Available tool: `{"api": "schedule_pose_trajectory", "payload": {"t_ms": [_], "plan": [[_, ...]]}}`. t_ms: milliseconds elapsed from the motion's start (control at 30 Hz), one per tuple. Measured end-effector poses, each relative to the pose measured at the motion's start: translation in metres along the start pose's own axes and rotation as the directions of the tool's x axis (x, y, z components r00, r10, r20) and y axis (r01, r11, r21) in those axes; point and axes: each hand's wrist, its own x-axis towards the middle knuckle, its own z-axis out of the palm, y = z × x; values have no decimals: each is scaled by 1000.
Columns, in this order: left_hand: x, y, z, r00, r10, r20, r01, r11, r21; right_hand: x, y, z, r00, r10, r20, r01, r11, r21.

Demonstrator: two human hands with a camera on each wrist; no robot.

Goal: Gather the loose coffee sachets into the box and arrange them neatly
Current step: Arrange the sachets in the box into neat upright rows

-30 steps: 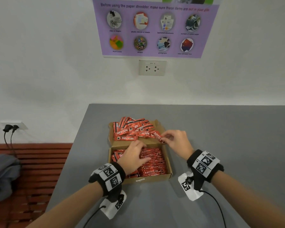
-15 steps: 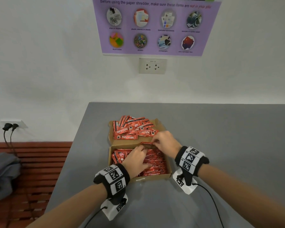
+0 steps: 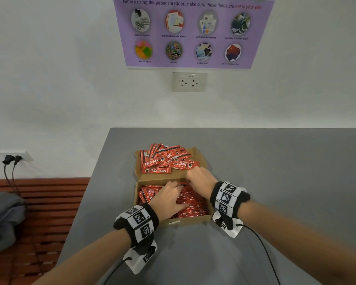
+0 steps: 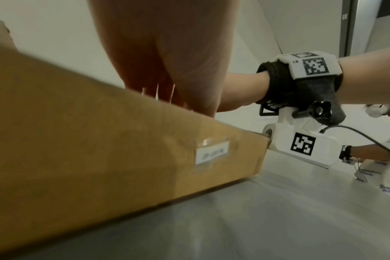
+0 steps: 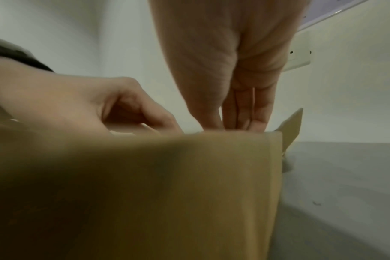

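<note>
An open cardboard box (image 3: 185, 221) stands on the grey table (image 3: 275, 171). Red coffee sachets (image 3: 193, 204) lie in rows inside it. Several loose sachets (image 3: 164, 161) are piled on the folded-back lid (image 3: 199, 155). My left hand (image 3: 169, 197) lies flat on the sachets in the box. My right hand (image 3: 200, 179) is at the box's far right corner, its thumb and fingers (image 5: 256, 109) together, pointing down and pinching a sachet. In the right wrist view the box wall (image 5: 167, 193) hides the fingertips. In the left wrist view only my left palm (image 4: 167, 61) shows above the box wall (image 4: 100, 140).
The table's left edge runs close to the box. Below it is a wooden bench (image 3: 39, 212) with a grey bag (image 3: 2, 219). A wall socket (image 3: 189, 81) and a purple poster (image 3: 193, 31) are on the wall behind.
My right hand pinched a sachet at the right edge of the pile on the lid and brought it back and down into the box. My left hand stayed on the sachets inside.
</note>
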Motion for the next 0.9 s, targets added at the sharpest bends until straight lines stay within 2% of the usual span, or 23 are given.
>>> {"api": "schedule_pose_trajectory", "payload": {"t_ms": [200,333,400,567,767,900], "plan": [[2,-5,-7,975,17,-219,-20,1000,-12,1,11,3,998,44,-45,-38,993,115],[12,-8,-14,988,7,-155,-8,1000,-7,-4,24,1,980,179,-90,-159,968,192],[17,-11,-14,987,-6,-161,5,1000,-4,-9,29,4,971,210,-111,-178,952,248],[23,-11,-14,990,-19,-141,25,999,40,-14,35,11,977,171,-127,-117,930,348],[27,-8,-18,993,-27,-113,32,999,37,-14,34,12,985,133,-113,-95,953,289],[26,-6,-19,994,21,-109,-14,997,69,-15,33,10,988,127,-89,-103,966,239]]}}
